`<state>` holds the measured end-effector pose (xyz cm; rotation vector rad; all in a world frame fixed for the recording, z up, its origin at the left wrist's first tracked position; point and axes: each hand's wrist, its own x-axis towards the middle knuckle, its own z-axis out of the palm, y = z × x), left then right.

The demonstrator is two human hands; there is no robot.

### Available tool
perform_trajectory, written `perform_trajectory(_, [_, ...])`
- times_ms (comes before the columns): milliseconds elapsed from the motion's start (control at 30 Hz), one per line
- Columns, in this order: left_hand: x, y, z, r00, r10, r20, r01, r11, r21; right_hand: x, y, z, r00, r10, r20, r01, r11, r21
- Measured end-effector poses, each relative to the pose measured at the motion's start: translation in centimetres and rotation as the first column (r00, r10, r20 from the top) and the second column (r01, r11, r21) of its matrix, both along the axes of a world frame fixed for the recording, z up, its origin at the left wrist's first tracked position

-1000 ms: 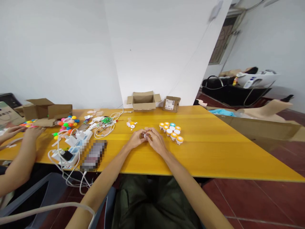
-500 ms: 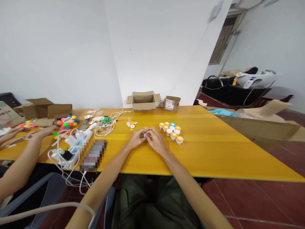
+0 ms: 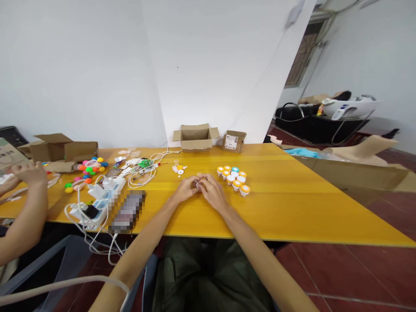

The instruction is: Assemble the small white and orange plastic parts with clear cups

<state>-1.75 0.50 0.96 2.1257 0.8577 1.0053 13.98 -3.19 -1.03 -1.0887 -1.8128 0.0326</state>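
Observation:
My left hand (image 3: 187, 189) and my right hand (image 3: 210, 190) meet over the middle of the table, fingertips pinched together. Between them is a small whitish part (image 3: 197, 184), mostly hidden by the fingers, so its kind cannot be made out. To the right of my hands stands a group of small round pieces with orange, white and teal tops (image 3: 236, 183) and clear lower parts. Just beyond my left hand lie several loose white and orange small plastic parts (image 3: 178, 170).
An open cardboard box (image 3: 196, 144) and a smaller box (image 3: 234, 142) stand against the wall. Left are a power strip (image 3: 110, 190) with white cables, a phone (image 3: 128, 211), a green circuit board (image 3: 145, 164) and colourful balls (image 3: 89, 169). A co-worker's hand (image 3: 30, 173) is at far left.
My hands stay in nearly the same place, with slight finger movement around the small part. The co-worker's nearer hand has lifted away from the colourful balls and moved left.

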Motion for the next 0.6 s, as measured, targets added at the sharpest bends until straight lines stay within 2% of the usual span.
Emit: perform_trajectory(600, [0.10, 0.00, 0.03, 0.998, 0.012, 0.055, -0.011, 1.000, -0.024, -0.14, -0.19, 0.46, 0.991, 0.020, -0.135, -0.026, 0.999, -0.037])
